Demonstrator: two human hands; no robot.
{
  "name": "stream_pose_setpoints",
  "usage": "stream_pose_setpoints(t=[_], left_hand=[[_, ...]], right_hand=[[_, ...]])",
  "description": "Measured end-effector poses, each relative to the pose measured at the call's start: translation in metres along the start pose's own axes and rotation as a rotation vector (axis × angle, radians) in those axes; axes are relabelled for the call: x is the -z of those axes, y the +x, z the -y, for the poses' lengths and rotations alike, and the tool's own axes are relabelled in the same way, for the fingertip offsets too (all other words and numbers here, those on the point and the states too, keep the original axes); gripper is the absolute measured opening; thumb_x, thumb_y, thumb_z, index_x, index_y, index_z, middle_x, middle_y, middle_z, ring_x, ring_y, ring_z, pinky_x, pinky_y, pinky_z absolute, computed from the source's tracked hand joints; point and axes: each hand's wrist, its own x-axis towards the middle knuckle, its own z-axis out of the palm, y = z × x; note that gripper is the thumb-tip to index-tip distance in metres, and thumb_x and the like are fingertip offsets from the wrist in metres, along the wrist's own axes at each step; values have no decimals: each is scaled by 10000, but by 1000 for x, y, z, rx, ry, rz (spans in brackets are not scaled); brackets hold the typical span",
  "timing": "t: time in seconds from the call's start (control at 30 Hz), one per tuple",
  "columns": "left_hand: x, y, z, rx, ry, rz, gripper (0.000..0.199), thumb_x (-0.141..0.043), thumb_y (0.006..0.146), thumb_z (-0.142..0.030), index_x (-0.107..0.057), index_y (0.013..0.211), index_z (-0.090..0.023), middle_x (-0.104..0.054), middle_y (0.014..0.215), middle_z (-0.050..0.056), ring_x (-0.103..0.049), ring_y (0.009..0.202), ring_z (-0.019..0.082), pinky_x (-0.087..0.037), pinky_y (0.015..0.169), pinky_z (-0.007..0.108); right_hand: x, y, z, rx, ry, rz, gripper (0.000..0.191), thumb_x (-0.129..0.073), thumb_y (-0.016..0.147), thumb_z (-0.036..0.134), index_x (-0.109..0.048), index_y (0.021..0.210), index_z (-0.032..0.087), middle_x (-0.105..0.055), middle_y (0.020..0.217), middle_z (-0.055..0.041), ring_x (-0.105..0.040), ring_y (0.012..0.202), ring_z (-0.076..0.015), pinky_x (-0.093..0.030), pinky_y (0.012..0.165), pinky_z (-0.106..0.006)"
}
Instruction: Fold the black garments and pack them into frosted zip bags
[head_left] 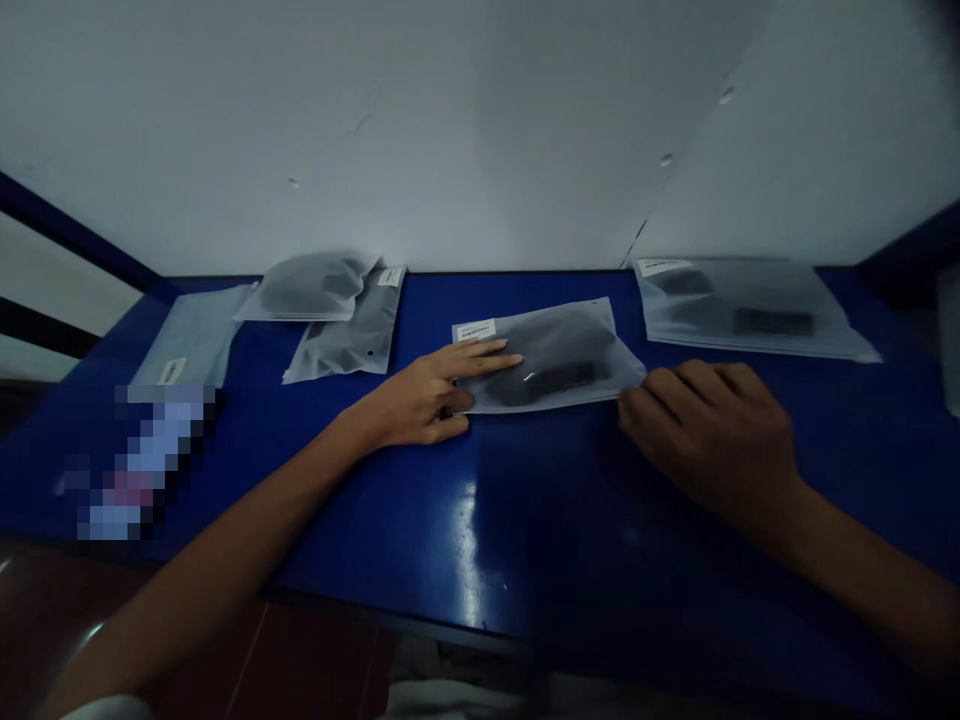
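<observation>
A frosted plastic zip bag (551, 345) with a dark item inside lies in the middle of the blue table. It has a white barcode label at its upper left. My left hand (431, 395) is at the bag's left end, two fingers stretched over its top and the thumb and forefinger closed at the lower left corner. At the lower right corner, my right hand (709, 430) is closed in a pinch on the bag's edge. Its fingertips are partly hidden by the knuckles.
Another frosted bag (750, 310) lies back right. Behind my left arm are a bulging bag (311, 290), a labelled bag (356, 325) under it and a flat pale bag (191, 340). A blurred-out object (146, 470) lies front left. A white wall (480, 130) rises behind the blue table (390, 540).
</observation>
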Motion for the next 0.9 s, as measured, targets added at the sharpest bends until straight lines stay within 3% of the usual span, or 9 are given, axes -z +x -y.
stream_pose_setpoints(t=[0.13, 0.3, 0.4, 0.47, 0.57, 0.67, 0.77, 0.9], left_hand=[[1, -1, 2, 15, 15, 12, 267, -602, 894, -146, -664, 634, -160, -477, 1589, 103, -337, 1549, 311, -301, 1289, 514], [0, -2, 4, 16, 6, -1, 295, -586, 907, -147, -639, 617, -158, -474, 1591, 109, -321, 1556, 311, -278, 1297, 518], [-2, -3, 5, 15, -15, -25, 299, -581, 905, -142, -617, 608, -158, -481, 1586, 114, -330, 1552, 314, -287, 1292, 520], [-4, -3, 4, 5, -36, -46, 303, -573, 907, -145, -605, 606, -161, -494, 1575, 119, -347, 1544, 314, -310, 1282, 522], [-8, -2, -3, -28, -57, -55, 301, -570, 906, -142, -615, 609, -159, -515, 1556, 135, -375, 1530, 315, -322, 1279, 517], [-13, 2, -13, -67, -25, -16, 264, -578, 886, -132, -663, 637, -159, -494, 1573, 127, -362, 1537, 312, -296, 1292, 508], [-16, 5, -19, -85, 22, 14, 248, -586, 862, -143, -673, 632, -172, -470, 1592, 111, -351, 1544, 304, -289, 1294, 509], [-16, 6, -18, -119, 15, -5, 266, -609, 907, -262, -670, 661, -180, -513, 1558, 131, -414, 1509, 312, -344, 1263, 530]], right_hand=[[0, -1, -3, -104, 98, 76, 309, -556, 943, 90, -605, 678, 241, -576, 685, -40, -488, 687, -211, -354, 635, -397], [-3, -4, -5, -36, -20, 62, 274, -586, 944, 134, -602, 689, 234, -564, 678, -41, -493, 671, -210, -382, 621, -390], [-8, -5, -5, -29, -24, 24, 175, -626, 931, 141, -657, 773, 209, -674, 821, -69, -579, 744, -225, -431, 646, -388], [-10, -5, -4, -29, 15, -7, 64, -651, 929, 153, -706, 921, 184, -733, 1009, -109, -655, 876, -262, -496, 717, -397], [-11, -2, -1, -17, 92, -6, 362, -654, 941, 155, -640, 1301, 121, -682, 1310, -183, -655, 1184, -339, -554, 936, -464], [-12, -1, 2, -6, 214, 32, 552, -575, 955, 55, -478, 1497, 102, -564, 1485, -207, -506, 1415, -353, -487, 1115, -533], [-15, -4, 1, 47, 342, 45, 546, -504, 969, -5, -464, 1503, 98, -603, 1449, -186, -529, 1402, -303, -466, 1158, -539], [-12, -4, -3, 135, 371, -30, 454, -547, 969, 7, -544, 1415, 89, -701, 1314, -155, -639, 1282, -268, -535, 1098, -493]])
